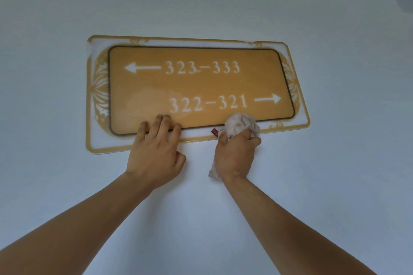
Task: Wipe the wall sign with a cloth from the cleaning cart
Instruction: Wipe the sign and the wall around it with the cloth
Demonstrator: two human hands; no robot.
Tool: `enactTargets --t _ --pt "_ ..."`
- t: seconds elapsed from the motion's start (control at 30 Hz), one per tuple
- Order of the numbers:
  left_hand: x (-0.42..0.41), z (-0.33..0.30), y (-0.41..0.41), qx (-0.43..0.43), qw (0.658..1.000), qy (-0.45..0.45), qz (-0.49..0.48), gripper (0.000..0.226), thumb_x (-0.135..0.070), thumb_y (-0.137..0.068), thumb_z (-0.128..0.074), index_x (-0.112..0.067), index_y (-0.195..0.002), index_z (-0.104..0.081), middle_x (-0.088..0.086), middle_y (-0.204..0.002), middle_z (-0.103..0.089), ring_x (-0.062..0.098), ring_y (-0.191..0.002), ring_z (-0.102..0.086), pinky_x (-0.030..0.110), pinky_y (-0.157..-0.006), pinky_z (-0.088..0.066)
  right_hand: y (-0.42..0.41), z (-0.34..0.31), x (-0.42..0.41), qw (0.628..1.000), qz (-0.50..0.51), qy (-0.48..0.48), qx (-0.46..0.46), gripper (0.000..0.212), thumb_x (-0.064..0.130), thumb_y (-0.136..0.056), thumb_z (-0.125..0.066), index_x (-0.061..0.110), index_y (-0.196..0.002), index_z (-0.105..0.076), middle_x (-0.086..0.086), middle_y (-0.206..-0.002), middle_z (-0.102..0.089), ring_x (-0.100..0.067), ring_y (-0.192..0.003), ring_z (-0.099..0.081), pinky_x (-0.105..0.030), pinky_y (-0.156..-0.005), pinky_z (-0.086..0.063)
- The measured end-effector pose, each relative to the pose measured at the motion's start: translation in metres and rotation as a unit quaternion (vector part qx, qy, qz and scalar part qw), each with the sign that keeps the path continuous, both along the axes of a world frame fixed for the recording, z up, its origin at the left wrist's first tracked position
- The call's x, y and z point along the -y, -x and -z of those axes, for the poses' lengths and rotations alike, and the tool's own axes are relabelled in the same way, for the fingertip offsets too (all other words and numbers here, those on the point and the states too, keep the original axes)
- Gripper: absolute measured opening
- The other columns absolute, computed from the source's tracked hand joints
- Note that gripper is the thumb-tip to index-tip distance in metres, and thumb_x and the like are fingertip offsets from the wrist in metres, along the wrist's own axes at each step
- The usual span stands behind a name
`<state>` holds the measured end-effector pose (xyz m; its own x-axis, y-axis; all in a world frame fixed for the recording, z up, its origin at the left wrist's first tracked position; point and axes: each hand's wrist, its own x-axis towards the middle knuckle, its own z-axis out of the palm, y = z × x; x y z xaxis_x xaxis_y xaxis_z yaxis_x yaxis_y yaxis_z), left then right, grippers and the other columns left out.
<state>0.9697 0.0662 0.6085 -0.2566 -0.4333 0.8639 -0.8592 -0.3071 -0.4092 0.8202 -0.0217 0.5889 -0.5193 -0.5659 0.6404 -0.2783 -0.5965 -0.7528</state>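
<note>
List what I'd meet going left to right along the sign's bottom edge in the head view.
Sign's lower-left corner → left hand, fingers resting on the sign → small red tag → cloth bunched in the right hand → sign's lower-right corner.

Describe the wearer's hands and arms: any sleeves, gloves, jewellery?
Both forearms are bare right to the frame edge, with no sleeves showing. The left hand and right hand are ungloved, and no rings, watch or wristbands are visible. Nails look short and unpainted where visible. No markings or cables on either arm.
</note>
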Motion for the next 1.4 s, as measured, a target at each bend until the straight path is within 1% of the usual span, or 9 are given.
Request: enactTargets --t 0.13,0.37,0.47,0.6,0.7,1.03,1.13,1.27,1.4 --pt "-0.012 0.001 -0.017 -0.015 1.000 0.006 -0.008 0.061 -0.036 -0.082 -0.040 -0.007 -0.134 -0.050 0.022 -0.141 -0.046 0.039 -0.137 -0.039 0.057 -0.109 -0.033 -0.020 0.000 -0.011 1.000 0.005 -0.001 0.003 0.063 0.038 -0.095 -0.060 0.001 -0.140 -0.036 -0.019 -0.125 -0.041 -0.034 -0.091 -0.062 -0.041 -0.080 -0.057" --pt "-0.038 0.010 -0.061 -0.035 0.999 0.014 -0.016 0.063 -0.036 -0.082 -0.041 -0.007 -0.138 -0.048 0.020 -0.142 -0.045 0.037 -0.137 -0.039 0.057 -0.111 -0.033 -0.070 0.003 -0.039 1.000 -0.009 0.012 -0.013 0.069 0.037 -0.093 -0.063 0.002 -0.144 -0.033 -0.018 -0.124 -0.041 -0.034 -0.093 -0.062 -0.039 -0.081 -0.056" --pt "-0.049 0.014 -0.077 -0.042 0.999 0.011 -0.017 0.064 -0.035 -0.081 -0.041 -0.006 -0.137 -0.049 0.021 -0.142 -0.046 0.038 -0.136 -0.041 0.058 -0.109 -0.035 -0.091 0.003 -0.053 1.000 -0.016 0.017 -0.017 0.069 0.036 -0.092 -0.064 0.003 -0.144 -0.033 -0.017 -0.124 -0.041 -0.033 -0.092 -0.062 -0.038 -0.080 -0.056" --pt "-0.067 0.018 -0.103 -0.045 0.999 0.004 -0.026 0.065 -0.035 -0.082 -0.039 -0.005 -0.138 -0.047 0.022 -0.145 -0.045 0.038 -0.138 -0.040 0.058 -0.109 -0.035 -0.121 0.004 -0.071 0.999 -0.023 0.017 -0.020 0.070 0.035 -0.092 -0.064 0.003 -0.145 -0.032 -0.017 -0.126 -0.040 -0.033 -0.093 -0.061 -0.039 -0.082 -0.056" --pt "-0.077 0.020 -0.120 -0.050 0.998 -0.001 -0.030 0.066 -0.036 -0.082 -0.042 -0.005 -0.140 -0.048 0.026 -0.148 -0.044 0.040 -0.140 -0.040 0.059 -0.110 -0.036 -0.139 0.003 -0.082 0.999 -0.033 0.016 -0.025 0.068 0.035 -0.092 -0.065 0.003 -0.143 -0.033 -0.017 -0.125 -0.040 -0.033 -0.095 -0.062 -0.040 -0.082 -0.056" --pt "-0.100 0.023 -0.163 -0.068 0.997 -0.003 -0.019 0.066 -0.034 -0.081 -0.045 -0.004 -0.139 -0.045 0.025 -0.146 -0.044 0.041 -0.139 -0.039 0.057 -0.110 -0.036 -0.198 0.004 -0.117 0.998 -0.046 0.032 -0.038 0.068 0.033 -0.091 -0.067 0.003 -0.142 -0.034 -0.015 -0.125 -0.041 -0.031 -0.097 -0.060 -0.037 -0.084 -0.055" --pt "-0.105 0.023 -0.173 -0.069 0.997 -0.004 -0.018 0.067 -0.034 -0.080 -0.044 -0.003 -0.139 -0.045 0.025 -0.146 -0.044 0.041 -0.138 -0.040 0.057 -0.109 -0.037 -0.210 0.003 -0.124 0.998 -0.049 0.032 -0.032 0.068 0.034 -0.091 -0.068 0.003 -0.142 -0.034 -0.016 -0.126 -0.040 -0.031 -0.098 -0.060 -0.039 -0.085 -0.055" --pt "-0.112 0.019 -0.184 -0.067 0.998 -0.006 -0.019 0.064 -0.034 -0.079 -0.044 -0.002 -0.134 -0.047 0.025 -0.142 -0.046 0.041 -0.135 -0.043 0.057 -0.106 -0.039 -0.222 0.003 -0.131 0.998 -0.048 0.032 -0.039 0.068 0.035 -0.091 -0.068 0.003 -0.140 -0.034 -0.015 -0.126 -0.040 -0.030 -0.099 -0.060 -0.038 -0.084 -0.056" --pt "-0.120 0.019 -0.194 -0.067 0.998 -0.003 -0.023 0.064 -0.034 -0.079 -0.043 -0.003 -0.135 -0.047 0.025 -0.143 -0.046 0.040 -0.135 -0.042 0.058 -0.106 -0.039 -0.239 0.004 -0.142 0.997 -0.050 0.032 -0.051 0.068 0.036 -0.091 -0.067 0.003 -0.140 -0.033 -0.015 -0.125 -0.040 -0.029 -0.096 -0.061 -0.037 -0.083 -0.056"
